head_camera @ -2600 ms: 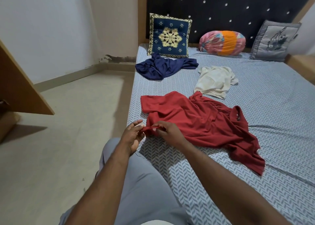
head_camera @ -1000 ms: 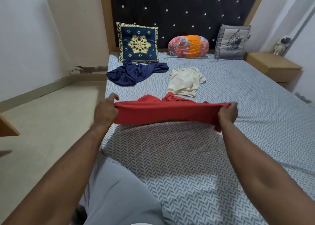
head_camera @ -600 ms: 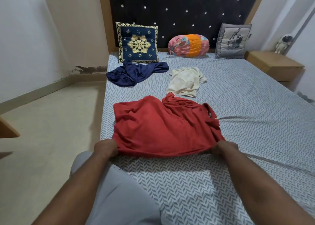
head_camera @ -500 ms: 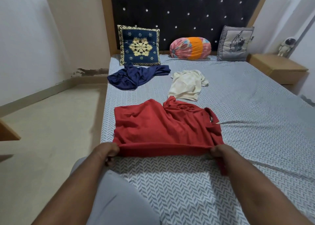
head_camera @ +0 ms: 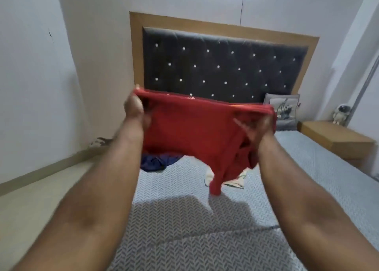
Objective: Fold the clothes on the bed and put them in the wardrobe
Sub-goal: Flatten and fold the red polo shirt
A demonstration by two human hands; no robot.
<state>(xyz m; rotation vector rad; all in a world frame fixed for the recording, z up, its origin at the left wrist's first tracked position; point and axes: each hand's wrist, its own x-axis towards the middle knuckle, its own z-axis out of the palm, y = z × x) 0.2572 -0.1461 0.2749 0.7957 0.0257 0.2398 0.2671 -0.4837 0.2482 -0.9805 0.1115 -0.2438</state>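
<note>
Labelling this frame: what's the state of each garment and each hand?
red garment: in the air above the bed, spread between both hands, unfolded.
left hand: grips its top left corner.
right hand: grips its right side.
navy garment: crumpled on bed, partly hidden.
cream garment: on bed, mostly hidden.

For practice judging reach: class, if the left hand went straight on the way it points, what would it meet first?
Probably the headboard; the left hand, gripping the red shirt, points up toward its left edge. Depth is unclear.
</note>
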